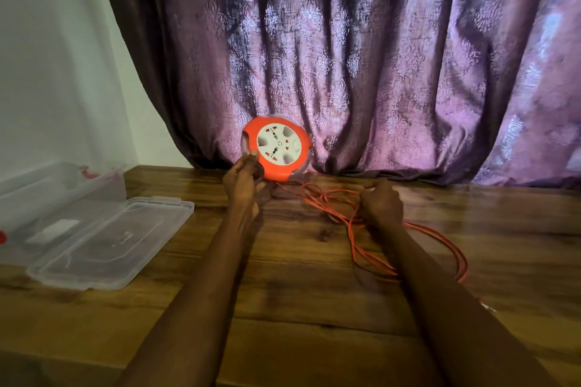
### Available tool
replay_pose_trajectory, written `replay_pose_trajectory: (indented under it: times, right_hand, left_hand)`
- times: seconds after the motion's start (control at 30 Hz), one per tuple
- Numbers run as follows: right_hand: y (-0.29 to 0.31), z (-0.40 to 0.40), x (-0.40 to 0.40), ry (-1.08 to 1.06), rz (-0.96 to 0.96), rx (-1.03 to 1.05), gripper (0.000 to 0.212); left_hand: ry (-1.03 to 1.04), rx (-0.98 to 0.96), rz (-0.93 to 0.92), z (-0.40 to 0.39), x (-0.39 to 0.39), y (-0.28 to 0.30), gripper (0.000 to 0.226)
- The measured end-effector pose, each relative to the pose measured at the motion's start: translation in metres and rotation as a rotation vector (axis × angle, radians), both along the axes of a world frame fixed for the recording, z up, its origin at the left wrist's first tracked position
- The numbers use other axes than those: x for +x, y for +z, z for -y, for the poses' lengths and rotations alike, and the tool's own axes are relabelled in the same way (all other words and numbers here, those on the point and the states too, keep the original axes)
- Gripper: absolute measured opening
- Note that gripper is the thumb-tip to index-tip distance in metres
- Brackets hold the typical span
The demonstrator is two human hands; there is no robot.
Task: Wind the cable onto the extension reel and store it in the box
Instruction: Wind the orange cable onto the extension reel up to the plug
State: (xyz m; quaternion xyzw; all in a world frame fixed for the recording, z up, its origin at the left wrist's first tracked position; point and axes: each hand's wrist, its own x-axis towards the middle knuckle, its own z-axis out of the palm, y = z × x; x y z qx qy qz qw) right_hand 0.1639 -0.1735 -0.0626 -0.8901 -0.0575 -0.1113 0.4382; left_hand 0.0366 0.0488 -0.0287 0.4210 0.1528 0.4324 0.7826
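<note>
The round orange extension reel [277,148] with a white socket face is held upright above the far side of the wooden table, close to the curtain. My left hand [243,181] grips its lower left rim. The thin orange cable [440,242] runs from under the reel and lies in loose loops on the table to the right. My right hand [382,204] is closed on a stretch of that cable right of the reel. The clear plastic box [56,188] stands at the left edge, open.
The box's clear lid [113,242] lies flat on the table in front of the box. A purple patterned curtain [377,56] hangs along the table's far edge. A white wall [47,56] is at the left. The wooden table [298,308] stretches toward me.
</note>
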Motion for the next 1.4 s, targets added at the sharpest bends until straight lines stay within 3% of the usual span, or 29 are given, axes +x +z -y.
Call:
replay_pose_trajectory:
  times: [0.1,0.27,0.47,0.57,0.73,0.97,1.07,1.13,1.2,1.23,1.3,1.4]
  right_hand:
    - [-0.001,0.003,0.001,-0.06,0.033,-0.109,0.028]
    - [0.009,-0.005,-0.004,0.016,0.126,-0.308,0.031]
    - [0.03,-0.024,-0.02,0.436,0.746,-0.124,0.029]
    - [0.034,-0.034,-0.02,0.544,0.974,-0.332,0.044]
    - [0.032,-0.039,-0.03,0.573,1.059,-0.604,0.042]
    - [0.034,-0.043,-0.04,0.352,0.85,-0.564,0.059]
    - [0.037,-0.043,-0.04,0.268,0.706,-0.521,0.061]
    - [0.044,-0.048,-0.043,0.279,0.353,-0.163,0.06]
    - [0.054,-0.055,-0.047,0.361,-0.16,0.506,0.05]
    - [0.057,-0.056,-0.049,0.366,-0.352,0.718,0.047]
    - [0.057,-0.057,-0.049,0.374,-0.468,0.817,0.049]
    - [0.053,-0.051,-0.044,0.437,-0.333,0.717,0.038]
  left_hand:
    - [-0.014,0.013,-0.01,-0.002,0.0,-0.001,0.023]
    - [-0.018,0.029,-0.036,-0.006,0.003,-0.003,0.019]
    - [-0.086,0.154,-0.102,-0.01,0.004,-0.008,0.013]
    - [-0.142,0.321,-0.125,-0.01,0.004,-0.008,0.019]
    - [-0.168,0.54,-0.183,-0.002,0.001,-0.002,0.016]
    - [-0.066,0.708,-0.193,0.011,0.008,0.0,0.012]
    - [0.037,0.907,-0.227,0.019,0.009,-0.002,0.021]
    - [0.069,0.952,-0.206,0.024,0.011,-0.003,0.023]
    - [0.109,0.994,-0.165,0.031,0.012,-0.003,0.027]
    - [0.125,1.019,-0.159,0.035,0.013,-0.004,0.028]
    - [0.134,1.024,-0.157,0.037,0.014,-0.006,0.027]
    - [0.138,0.913,-0.174,0.026,0.014,-0.007,0.03]
